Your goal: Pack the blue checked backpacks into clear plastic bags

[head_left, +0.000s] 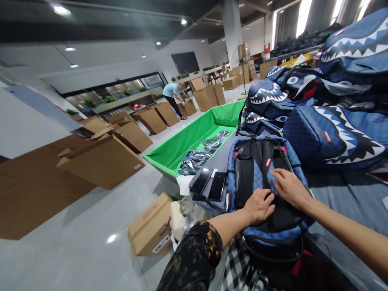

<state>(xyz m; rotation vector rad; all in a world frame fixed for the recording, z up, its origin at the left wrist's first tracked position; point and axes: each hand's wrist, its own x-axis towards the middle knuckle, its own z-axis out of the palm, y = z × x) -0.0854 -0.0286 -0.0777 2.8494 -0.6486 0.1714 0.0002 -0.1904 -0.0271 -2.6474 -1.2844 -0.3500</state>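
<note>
A blue checkered backpack (292, 151) lies on the grey table with its black back panel and straps facing up. My left hand (260, 205) rests on the middle of that panel, fingers curled; whatever they pinch is too small to name. Just to its right, my right hand (286, 186) bends over the blue checkered part of the straps, its fingertips close to the left hand's. What lies under its fingers is hidden. A small red label (268, 162) shows above both hands.
Shark-mouth backpacks (342, 137) are piled at the right. Two dark phones (217, 186) lie left of the backpack. Beyond stands a green bin (184, 141) with plastic-wrapped items. Cardboard boxes (106, 159) stand on the floor, and a person (172, 91) bends over one farther back.
</note>
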